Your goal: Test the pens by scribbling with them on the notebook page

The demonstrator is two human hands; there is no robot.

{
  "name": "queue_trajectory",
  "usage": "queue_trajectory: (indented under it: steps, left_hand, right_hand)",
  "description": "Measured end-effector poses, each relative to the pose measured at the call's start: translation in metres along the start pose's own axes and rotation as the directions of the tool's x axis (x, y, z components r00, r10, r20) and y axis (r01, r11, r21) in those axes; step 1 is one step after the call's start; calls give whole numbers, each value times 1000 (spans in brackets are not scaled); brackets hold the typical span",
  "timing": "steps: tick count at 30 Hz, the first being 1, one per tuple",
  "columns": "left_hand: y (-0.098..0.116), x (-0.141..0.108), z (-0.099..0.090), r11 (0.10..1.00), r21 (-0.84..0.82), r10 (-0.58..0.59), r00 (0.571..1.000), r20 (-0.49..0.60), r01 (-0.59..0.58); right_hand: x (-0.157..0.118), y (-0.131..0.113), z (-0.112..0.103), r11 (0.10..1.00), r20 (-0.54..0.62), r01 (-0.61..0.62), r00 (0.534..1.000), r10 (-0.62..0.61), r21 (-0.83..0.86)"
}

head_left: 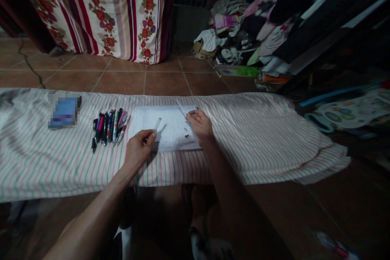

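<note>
A white sheet of paper (170, 140) lies on the striped cloth, with small dark pieces (187, 135) on its right part. Over the sheet's left edge, my left hand (140, 145) pinches a short clear tube (158, 123), which points up and away. My right hand (199, 124) is above the sheet's right side, fingers closed on a slim clear pen part (181, 107) slanting up to the left. The two held parts are apart. Left of the paper, several pens (109, 126) lie side by side.
The striped cloth (258, 138) covers a long, low surface. A pixelated blue object (64, 112) lies on its left part. Behind it hangs a flowered curtain (122, 16) over the tiled floor. Clothes (231, 28) are piled at the back right.
</note>
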State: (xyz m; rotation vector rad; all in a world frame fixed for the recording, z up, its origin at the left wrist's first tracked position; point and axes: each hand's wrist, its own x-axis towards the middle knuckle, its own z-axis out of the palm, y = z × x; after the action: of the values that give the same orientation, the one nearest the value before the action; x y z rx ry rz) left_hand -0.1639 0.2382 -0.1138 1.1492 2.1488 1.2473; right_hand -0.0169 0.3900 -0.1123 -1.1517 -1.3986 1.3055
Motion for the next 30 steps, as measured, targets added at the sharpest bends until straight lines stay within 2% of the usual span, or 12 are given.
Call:
queue_trajectory:
  steps: [5, 8, 14, 20, 24, 27, 30]
  left_hand:
    - [-3, 1, 4, 999, -31, 11, 1000, 5, -11]
    - [-6, 2, 7, 999, -32, 12, 1000, 5, -11]
    - [-5, 1, 10, 1000, -19, 22, 1000, 11, -22]
    - [-2, -1, 11, 999, 12, 41, 999, 7, -41]
    - [-1, 0, 11, 1000, -4, 27, 1000, -1, -27]
    - [-1, 2, 12, 995, -101, -22, 1000, 18, 24]
    - [2, 2, 14, 958, -275, -69, 996, 64, 84]
  right_hand:
    - [-9, -21, -7, 958, 8, -198, 980, 201, 209]
    - [-12, -29, -13, 894, 85, -321, 947, 311, 314]
    - [-12, -31, -19, 793, 197, -414, 910, 364, 447]
    - [-10, -33, -20, 780, 142, -377, 924, 355, 500]
    - [-8, -31, -21, 846, 91, -249, 968, 235, 472]
    - [-8, -28, -19, 873, 81, -156, 988, 134, 462]
    - [-8, -26, -18, 866, 69, -127, 992, 107, 484]
